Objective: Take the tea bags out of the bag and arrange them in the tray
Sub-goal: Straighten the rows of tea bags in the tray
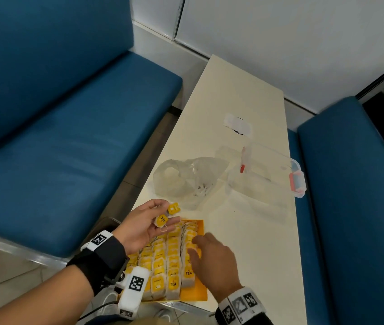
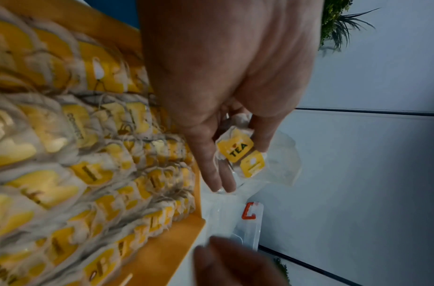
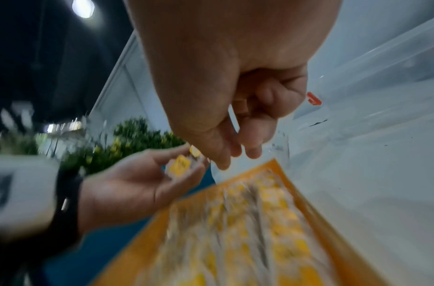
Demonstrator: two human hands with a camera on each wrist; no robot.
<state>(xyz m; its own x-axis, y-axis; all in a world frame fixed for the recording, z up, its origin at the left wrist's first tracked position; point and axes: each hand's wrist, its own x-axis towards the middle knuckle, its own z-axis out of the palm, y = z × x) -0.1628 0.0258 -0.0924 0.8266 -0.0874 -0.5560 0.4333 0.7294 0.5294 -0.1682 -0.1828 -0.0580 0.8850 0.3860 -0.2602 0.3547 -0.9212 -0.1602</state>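
We are working at the cream table (image 1: pixel 244 95), set between two blue benches (image 1: pixel 69 127), and we are keeping everything at its near end so both hands reach easily. The yellow tray (image 1: pixel 199 295) is lying at the near edge, already packed with rows of tea bags (image 1: pixel 162 261) standing on edge, tags up, so many fit side by side. Beyond it the clear plastic bag (image 1: pixel 186 177) is slumping open and looks nearly emptied. To its right a lidded clear box (image 1: pixel 268 174) is sitting unused.

Our left hand (image 1: pixel 144 227) is hovering palm-up over the tray's far left corner, fingers curled lightly around two loose tea bags (image 2: pixel 238 151), serving as a holding dish. Our right hand (image 1: pixel 212 261) is hanging over the right-hand rows, fingers loosely bent and holding nothing, probably so it can take a bag from the left palm or nudge the rows straight.
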